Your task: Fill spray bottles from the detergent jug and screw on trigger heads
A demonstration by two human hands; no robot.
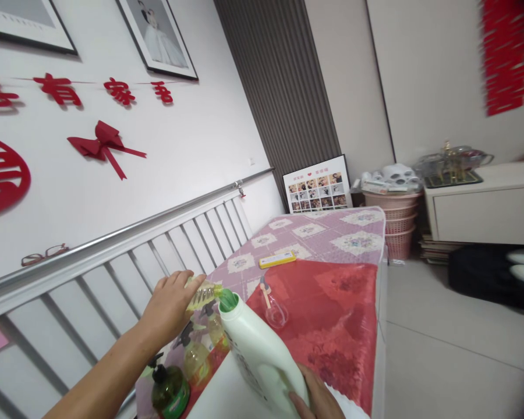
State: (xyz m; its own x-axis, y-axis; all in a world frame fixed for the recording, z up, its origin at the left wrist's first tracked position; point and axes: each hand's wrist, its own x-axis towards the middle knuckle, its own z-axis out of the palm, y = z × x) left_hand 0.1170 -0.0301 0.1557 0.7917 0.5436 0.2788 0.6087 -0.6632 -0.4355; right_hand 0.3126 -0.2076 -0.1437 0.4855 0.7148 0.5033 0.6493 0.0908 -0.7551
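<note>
My left hand [171,305] is wrapped round a clear plastic bottle [203,294] with yellowish contents. That bottle lies nearly on its side, its neck at the mouth of a large pale green jug [262,343]. My right hand [317,393] grips the jug by its handle, and the jug leans toward the bottle. Green shows inside the jug's open mouth. Below my left wrist stand a dark green pump bottle [170,389] and a yellowish pump bottle [196,361], with another pump bottle [215,330] partly hidden behind the jug.
A red cloth [332,326] covers part of the patterned mattress [308,230]. On it lies a clear plastic piece with a pale handle [276,313]; a yellow box [277,259] lies beyond. White bed rails [174,250] run along the left. Pink baskets [397,224] and a cabinet [484,203] stand at right.
</note>
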